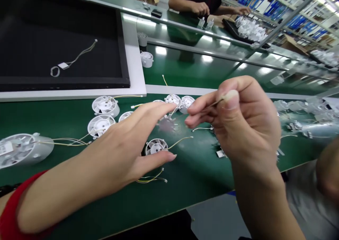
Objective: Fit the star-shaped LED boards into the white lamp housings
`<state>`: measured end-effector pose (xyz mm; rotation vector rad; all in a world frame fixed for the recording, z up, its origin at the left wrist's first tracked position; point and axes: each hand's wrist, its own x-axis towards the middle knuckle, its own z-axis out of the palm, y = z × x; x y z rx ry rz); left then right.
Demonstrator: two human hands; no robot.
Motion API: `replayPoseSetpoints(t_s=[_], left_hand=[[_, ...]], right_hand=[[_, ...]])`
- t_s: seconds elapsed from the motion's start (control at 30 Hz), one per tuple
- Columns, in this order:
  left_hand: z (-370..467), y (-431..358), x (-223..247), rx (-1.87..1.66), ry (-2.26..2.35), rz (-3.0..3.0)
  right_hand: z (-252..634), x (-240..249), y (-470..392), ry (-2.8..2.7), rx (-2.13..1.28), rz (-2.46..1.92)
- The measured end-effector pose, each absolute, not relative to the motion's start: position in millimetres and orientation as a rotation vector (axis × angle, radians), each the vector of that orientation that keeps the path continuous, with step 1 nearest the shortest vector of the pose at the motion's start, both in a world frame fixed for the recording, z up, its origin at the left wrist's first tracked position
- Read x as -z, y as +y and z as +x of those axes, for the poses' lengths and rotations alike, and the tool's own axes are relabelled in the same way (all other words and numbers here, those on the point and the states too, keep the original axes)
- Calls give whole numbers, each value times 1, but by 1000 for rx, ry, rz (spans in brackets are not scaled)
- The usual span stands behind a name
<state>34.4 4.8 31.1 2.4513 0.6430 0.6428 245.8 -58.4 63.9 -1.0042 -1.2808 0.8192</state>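
A lead-handling step appeared to be in hand: one thin lead (215,102) was pinched above the desk (206,183) in the right hand's (247,127) grip, while the left hand (129,144) was spread wide, seemingly empty. A steady pinch seemed called for. At least eight white fans (102,124) were counted.

Green bench (196,183): white fans (101,126) grouped, thin wires (180,141) trailing; black tray (79,24) behind, at left.
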Motion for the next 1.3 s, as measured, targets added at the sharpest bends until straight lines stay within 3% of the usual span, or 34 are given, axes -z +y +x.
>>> replayPoseSetpoints(t_s=[0.3,0.77,1.0,1.13,1.3], left_hand=[[35,0,-42,-478,569,1926],[35,12,-39,-337,512,1368],[37,16,-40,-286,504,1385],[35,15,-38,-284,500,1443],[33,11,-37,-266,486,1427]], right_hand=[[227,-82,-73,-1184,-1024,-927],[258,-41,-70,-1139,-630,-1332],[252,-41,-81,-1661,107,-1540],[249,-46,-85,-1845,-210,-1458],[247,-49,-83,-1685,-651,-1437]])
